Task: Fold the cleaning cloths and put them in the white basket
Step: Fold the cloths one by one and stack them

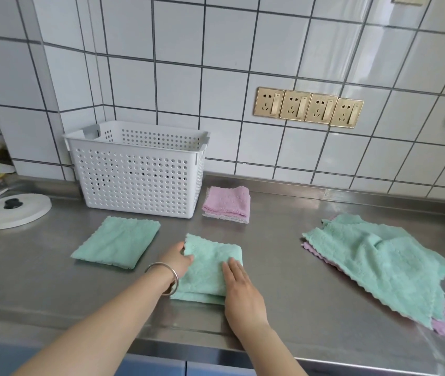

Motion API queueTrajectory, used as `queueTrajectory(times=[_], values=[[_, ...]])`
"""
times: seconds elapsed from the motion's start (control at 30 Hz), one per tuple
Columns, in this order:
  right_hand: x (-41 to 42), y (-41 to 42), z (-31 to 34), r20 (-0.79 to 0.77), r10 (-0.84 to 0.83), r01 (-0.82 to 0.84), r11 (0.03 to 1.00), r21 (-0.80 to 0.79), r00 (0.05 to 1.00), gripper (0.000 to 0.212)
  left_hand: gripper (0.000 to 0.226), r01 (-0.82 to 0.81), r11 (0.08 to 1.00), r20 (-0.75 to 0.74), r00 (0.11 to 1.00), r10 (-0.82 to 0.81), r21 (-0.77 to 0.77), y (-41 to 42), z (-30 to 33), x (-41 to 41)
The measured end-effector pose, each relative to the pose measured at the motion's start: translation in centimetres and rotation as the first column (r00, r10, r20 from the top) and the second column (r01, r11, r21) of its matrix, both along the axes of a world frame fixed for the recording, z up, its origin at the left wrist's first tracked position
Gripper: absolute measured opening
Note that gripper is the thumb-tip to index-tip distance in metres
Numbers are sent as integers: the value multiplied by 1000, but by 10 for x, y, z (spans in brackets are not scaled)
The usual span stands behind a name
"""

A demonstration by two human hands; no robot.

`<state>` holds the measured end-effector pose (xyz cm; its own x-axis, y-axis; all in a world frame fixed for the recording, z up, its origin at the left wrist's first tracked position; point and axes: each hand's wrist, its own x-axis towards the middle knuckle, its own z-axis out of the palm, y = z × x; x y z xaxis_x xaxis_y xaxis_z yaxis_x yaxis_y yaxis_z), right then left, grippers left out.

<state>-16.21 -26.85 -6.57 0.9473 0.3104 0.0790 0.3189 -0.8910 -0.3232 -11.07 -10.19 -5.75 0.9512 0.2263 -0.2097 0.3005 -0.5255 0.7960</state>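
Cloths were the whole job, and I had one green cloth (210,264) under both hands at the front middle of the steel counter (310,267). My right hand (240,290) lay flat on its right part, fingers (230,268) straight and close together, pressing down rather than gripping. My left hand (175,257) held the cloth's left edge near the upper corner; the thumb seemed to lie on top with the other fingers tucked beneath the fabric, though I could not see them clearly. A bangle (165,278) sat on that wrist.

I judged the step in hand to be the folding of this cloth: it already showed doubled layers along its near edge, so it looked close to finished. The next move, as I read it, called for smoothing the fold flat and then either one more fold or a lift toward the white basket (137,169), which stood against the tiled wall behind and to the left.

Further out, a folded green cloth (117,241) lay just left of my hands, and a folded pink cloth (226,203) sat beside the basket's right end. Well apart on the right, a loose pile of unfolded cloths (381,264), green over pink, waited. I could not see inside the basket. A white lid (12,210) rested at the far left.
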Motion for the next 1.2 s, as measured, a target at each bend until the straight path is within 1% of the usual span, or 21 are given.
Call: queueTrajectory(times=[0.07, 0.13, 0.2, 0.3, 0.33, 0.4, 0.43, 0.47, 0.53, 0.57, 0.6, 0.67, 0.73, 0.77, 0.83, 0.87, 0.9, 0.97, 1.03, 1.1, 1.2], values=[[0, 1, -1, -2, 6, -7, 1000, -14, 1000, 65, 23, 1, 999, 8, 1000, -2, 42, 3, -5, 2], [0, 1, -2, -6, 11, -11, 1000, -9, 1000, 64, 13, -3, 992, 12, 1000, 1, 123, 5, -5, 1], [0, 0, -2, -15, 12, -12, 1000, -9, 1000, 63, 10, 4, 980, 14, 1000, -6, 199, 4, -1, -3], [0, -3, -3, -59, 25, -26, 1000, -14, 998, 64, 15, 9, 952, 25, 1000, -17, 305, 2, 2, -9], [0, -4, -2, -86, 37, -38, 999, -14, 996, 65, 22, 11, 943, 24, 1000, -20, 333, 2, 0, -10], [0, -6, 1, -142, 67, -69, 998, -7, 988, 66, 42, 8, 925, 10, 1000, -13, 380, 4, -2, -13], [0, -9, 4, -178, 70, -64, 997, 40, 982, 63, 47, 0, 918, 9, 1000, -4, 396, 6, -3, -16], [0, -10, 8, -212, 48, -20, 991, 131, 976, 60, 48, -12, 913, 16, 1000, 6, 407, 8, -3, -17], [3, -14, 13, -230, -70, 148, 927, 345, 971, 51, 49, -35, 903, 12, 999, 33, 429, 11, -3, -21], [7, -15, 14, -215, -155, 233, 884, 405, 964, 46, 53, -39, 893, -2, 999, 45, 448, 13, -3, -23], [12, -16, 14, -198, -245, 307, 860, 408, 949, 43, 59, -39, 879, -20, 998, 55, 476, 13, -4, -25], [20, -16, 13, -200, -370, 415, 866, 280, 907, 36, 73, -31, 838, -52, 996, 71, 545, 12, -4, -29], [25, -14, 11, -241, -417, 453, 884, 118, 877, 26, 80, -10, 798, -80, 994, 73, 603, 8, -5, -30], [27, -12, 9, -269, -426, 459, 886, 70, 864, 30, 80, 9, 790, -98, 993, 64, 613, 6, -7, -30], [30, -9, 7, -306, -436, 468, 883, 37, 846, 40, 72, 40, 801, -122, 992, 41, 598, 1, -7, -29], [31, -6, 7, -317, -429, 467, 883, 51, 846, 39, 65, 39, 815, -119, 992, 37, 579, -1, -7, -29], [31, -4, 8, -330, -416, 470, 877, 101, 847, 33, 58, 30, 831, -101, 994, 31, 555, -2, -6, -29], [31, 1, 13, -367, -370, 480, 833, 276, 853, 20, 42, -14, 874, -25, 999, 30, 486, -2, -5, -30], [30, 8, 20, -385, -311, 475, 740, 476, 869, 17, 30, -74, 924, 57, 997, 56, 376, 3, 2, -31], [29, 23, 31, -354, -267, 438, 657, 614, 897, 17, 26, -152, 956, 142, 983, 119, 250, 18, 14, -32], [34, 63, 48, -281, -207, 349, 575, 740, 937, 16, 28, -266, 950, 296, 932, 211, 161, 57, 39, -29]])
